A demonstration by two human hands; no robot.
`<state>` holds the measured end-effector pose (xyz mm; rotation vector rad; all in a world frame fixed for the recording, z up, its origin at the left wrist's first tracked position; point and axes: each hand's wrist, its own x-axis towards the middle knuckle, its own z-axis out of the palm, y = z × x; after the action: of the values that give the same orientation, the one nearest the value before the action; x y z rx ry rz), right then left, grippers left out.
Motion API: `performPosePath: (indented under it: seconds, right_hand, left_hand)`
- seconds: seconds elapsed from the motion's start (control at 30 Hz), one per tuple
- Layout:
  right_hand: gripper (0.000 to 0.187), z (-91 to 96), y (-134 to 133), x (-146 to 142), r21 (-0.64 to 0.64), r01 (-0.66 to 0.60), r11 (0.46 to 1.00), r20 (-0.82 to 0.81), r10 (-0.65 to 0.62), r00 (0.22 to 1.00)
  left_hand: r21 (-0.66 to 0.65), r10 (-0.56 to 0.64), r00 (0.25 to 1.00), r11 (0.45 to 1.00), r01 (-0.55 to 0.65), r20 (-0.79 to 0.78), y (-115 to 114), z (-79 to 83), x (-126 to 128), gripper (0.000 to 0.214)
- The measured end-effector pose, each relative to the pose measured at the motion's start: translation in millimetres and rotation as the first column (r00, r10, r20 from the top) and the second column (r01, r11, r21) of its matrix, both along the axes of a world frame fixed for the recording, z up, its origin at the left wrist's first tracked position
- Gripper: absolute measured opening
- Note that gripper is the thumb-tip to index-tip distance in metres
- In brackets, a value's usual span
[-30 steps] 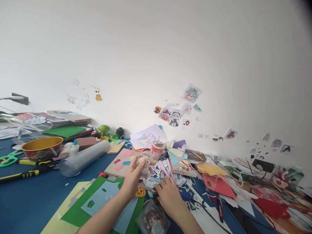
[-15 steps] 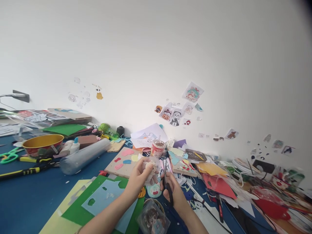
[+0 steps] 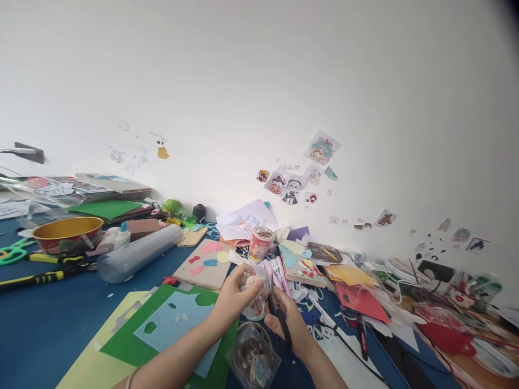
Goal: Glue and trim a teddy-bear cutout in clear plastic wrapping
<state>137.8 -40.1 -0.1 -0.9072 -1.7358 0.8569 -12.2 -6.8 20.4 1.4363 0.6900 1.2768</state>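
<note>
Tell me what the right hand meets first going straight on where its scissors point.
From the right hand, the scissors aim at the pink strips, probably first; the wrapped figure in the left hand lies just beside. Depth unclear.

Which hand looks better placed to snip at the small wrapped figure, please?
Right, probably: the right hand grips the black scissors, blades pointing up beside the small wrapped figure, while the left hand is occupied holding that figure.
</note>
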Motion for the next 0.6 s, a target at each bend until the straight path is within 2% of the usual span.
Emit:
performPosePath:
  seconds: [0.2, 0.3, 0.43, 0.6]
  right_hand:
    - [0.040, 1.4, -1.2, -3.5, -0.007, 0.031, 0.999, -0.020, -0.031, 0.999]
    - [0.039, 2.9, -2.1, -4.5, -0.050, 0.056, 0.997, -0.031, -0.057, 0.998]
    - [0.037, 4.0, -2.8, -5.7, -0.108, 0.128, 0.986, 0.016, -0.127, 0.992]
    - [0.030, 1.5, -2.6, -7.4, -0.088, 0.208, 0.974, 0.085, -0.201, 0.976]
  left_hand:
    - [-0.002, -0.055, 0.998, 0.998, 0.055, 0.026, 0.8, 1.1, 0.7, 0.032]
    - [0.024, -0.074, 0.997, 0.997, 0.073, 0.030, 2.5, -0.3, 0.3, 0.031]
    - [0.034, -0.066, 0.997, 0.997, 0.066, 0.027, 4.0, -1.0, -0.3, 0.028]
    - [-0.005, -0.079, 0.995, 0.997, 0.080, 0.063, 3.3, 1.7, -0.8, 0.030]
